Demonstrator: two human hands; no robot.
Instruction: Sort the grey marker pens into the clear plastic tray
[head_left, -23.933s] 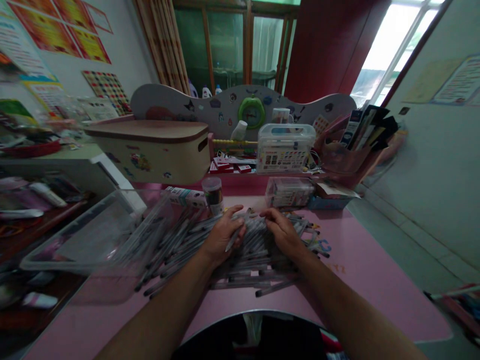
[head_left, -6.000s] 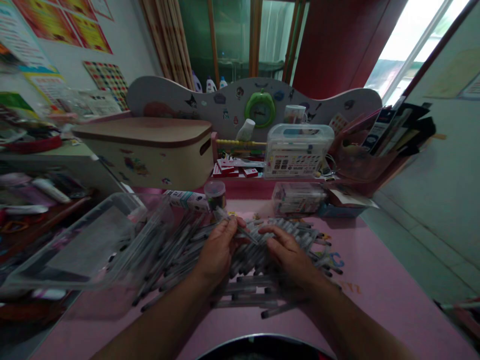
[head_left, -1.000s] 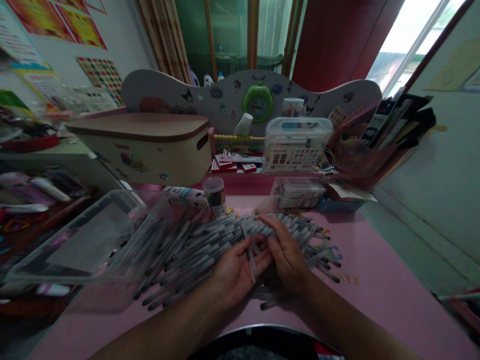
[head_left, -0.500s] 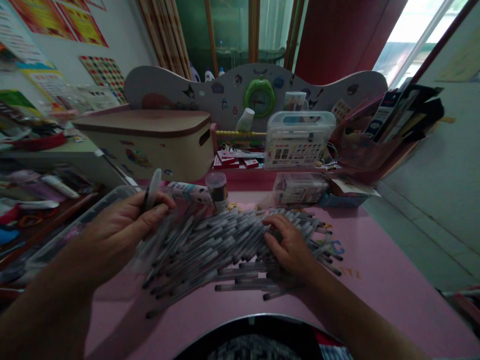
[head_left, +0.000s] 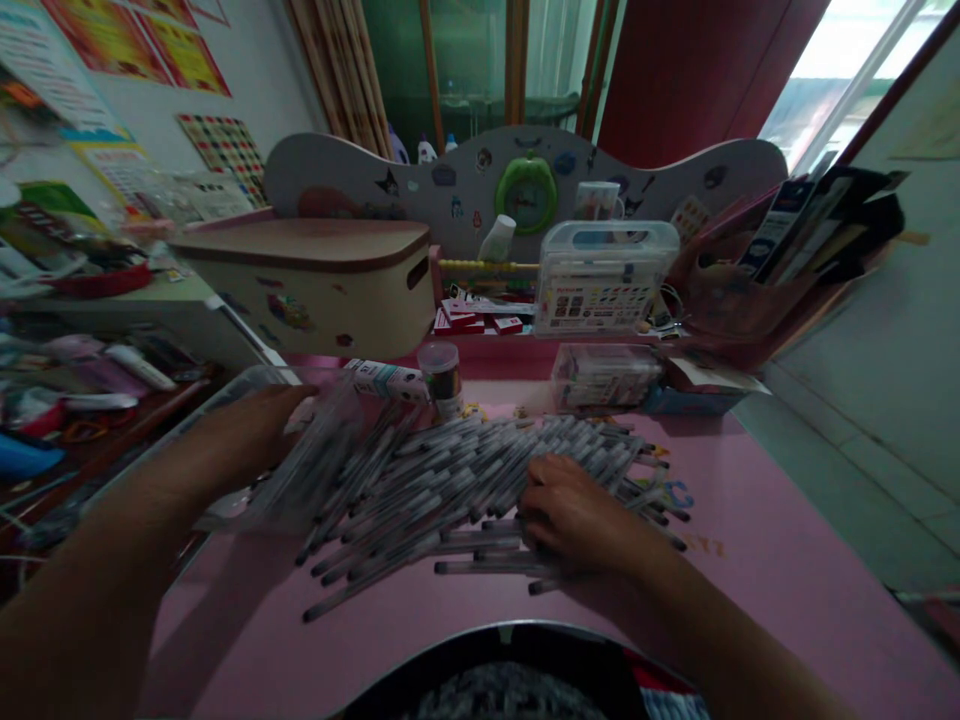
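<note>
A wide pile of clear-barrelled pens with dark ends (head_left: 450, 480) lies slanted across the pink desk. My right hand (head_left: 574, 510) is down on the pile's right part, its fingers curled inward; what they close on is hidden beneath them. On the left, my left hand (head_left: 259, 425) reaches over a clear plastic bin (head_left: 232, 385), back of the hand upward. Its fingers are blurred and mostly hidden, so whether it holds anything does not show. Beside it, a translucent plastic bag (head_left: 296, 490) with pens in it rests at the pile's left edge.
Behind the pens stand a small round tub (head_left: 440, 380), a printed carton (head_left: 386, 380) and a clear case of pens (head_left: 604, 378). A lidded cream box (head_left: 315, 300) and a handled marker case (head_left: 607, 285) sit farther back. A black rounded object (head_left: 480, 650) is at the front edge.
My left hand, which held up a pen, has moved left and down over the bin, and the pen no longer shows. My right hand's fingers have curled in more. The view has shifted slightly.
</note>
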